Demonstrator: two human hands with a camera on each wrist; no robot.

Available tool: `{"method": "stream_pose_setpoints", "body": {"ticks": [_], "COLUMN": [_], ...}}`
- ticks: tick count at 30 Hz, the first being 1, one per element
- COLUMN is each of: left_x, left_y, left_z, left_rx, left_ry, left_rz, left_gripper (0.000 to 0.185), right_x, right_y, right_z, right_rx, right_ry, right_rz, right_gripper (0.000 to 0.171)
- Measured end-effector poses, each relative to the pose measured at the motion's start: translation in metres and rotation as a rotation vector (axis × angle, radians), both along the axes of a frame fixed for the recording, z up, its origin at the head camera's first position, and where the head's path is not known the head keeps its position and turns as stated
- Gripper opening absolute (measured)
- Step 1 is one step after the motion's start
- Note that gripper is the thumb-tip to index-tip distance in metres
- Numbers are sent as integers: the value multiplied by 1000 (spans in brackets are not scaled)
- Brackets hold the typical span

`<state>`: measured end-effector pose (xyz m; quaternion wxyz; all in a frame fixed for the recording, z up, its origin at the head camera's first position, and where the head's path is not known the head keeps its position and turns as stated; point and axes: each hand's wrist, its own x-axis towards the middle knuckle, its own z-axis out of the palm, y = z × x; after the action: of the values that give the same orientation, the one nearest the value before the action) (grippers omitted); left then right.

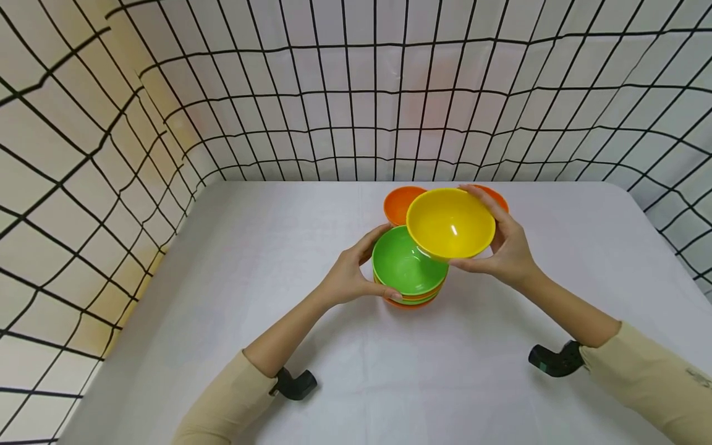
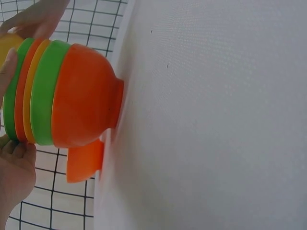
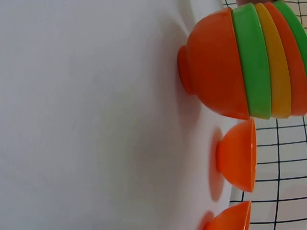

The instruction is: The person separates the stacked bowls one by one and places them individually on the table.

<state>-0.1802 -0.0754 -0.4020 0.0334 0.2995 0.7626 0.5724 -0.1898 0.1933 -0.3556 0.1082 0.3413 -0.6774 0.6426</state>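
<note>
A stack of bowls stands upright on the table, with a green bowl [image 1: 410,262] on top and orange, yellow, green and orange ones under it. My left hand [image 1: 356,272] grips the stack from the left, thumb on the near side and fingers on the far side. Just above the stack's right side, my right hand [image 1: 503,247] holds a yellow bowl [image 1: 452,224] by its right side, tilted with its inside facing the head camera. In the left wrist view, the orange bottom bowl [image 2: 86,96] rests on its foot on the table.
Behind the stack stand an orange bowl [image 1: 402,204] and, partly hidden by the right hand and the yellow bowl, another orange bowl [image 1: 497,196]. A white cloth covers the table [image 1: 267,247]. Black wire mesh [image 1: 356,93] rises along the table's back and sides.
</note>
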Motion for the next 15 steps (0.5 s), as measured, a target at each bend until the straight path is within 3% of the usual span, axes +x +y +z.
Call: {"method": "stream_pose_setpoints", "body": {"ticks": [15], "left_x": [0], "left_y": [0], "left_z": [-1], "left_rx": [-11], "left_ry": [-8], "left_rz": [18], "left_gripper": [106], "right_x": [-9], "right_y": [33], "right_z": [-4], "right_rx": [-51], "right_ry": [-20], "right_rz": [-117], "right_gripper": [97]}}
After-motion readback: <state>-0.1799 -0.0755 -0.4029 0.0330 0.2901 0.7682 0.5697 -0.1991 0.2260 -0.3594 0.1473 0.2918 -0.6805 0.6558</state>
